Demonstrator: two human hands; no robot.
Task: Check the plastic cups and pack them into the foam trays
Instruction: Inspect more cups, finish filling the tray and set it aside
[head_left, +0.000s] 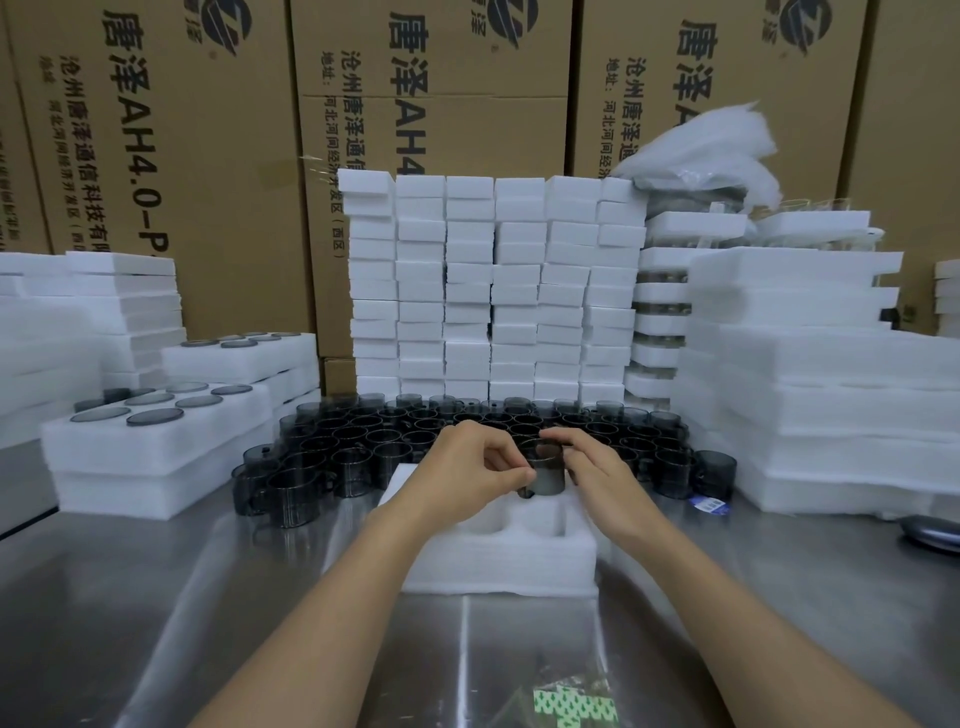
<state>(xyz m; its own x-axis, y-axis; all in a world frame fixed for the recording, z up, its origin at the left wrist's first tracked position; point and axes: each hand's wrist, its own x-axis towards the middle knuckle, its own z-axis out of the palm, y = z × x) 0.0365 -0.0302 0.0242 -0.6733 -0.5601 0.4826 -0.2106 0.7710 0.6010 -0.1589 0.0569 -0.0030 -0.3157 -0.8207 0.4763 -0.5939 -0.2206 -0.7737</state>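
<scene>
Both hands (530, 467) pinch a cup (545, 470) above foam tray (498, 561).

Desk (156, 597): bare metal, smooth, glossy, mirroring the stacks. Foam tray (498, 566): white foam, matt, layered and fuzzy at the cut edges. Cups (363, 431): smoke-grey see-through plastic, smooth, glossy (likewise the cup (548, 475) above the tray). Foam blocks (493, 286): white, matt, finely grained. Cartons (208, 156): brown cardboard, matt, printed black.

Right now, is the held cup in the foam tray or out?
Out: left hand and right hand hold the plastic cup upright above the foam tray, visible pockets empty.
</scene>
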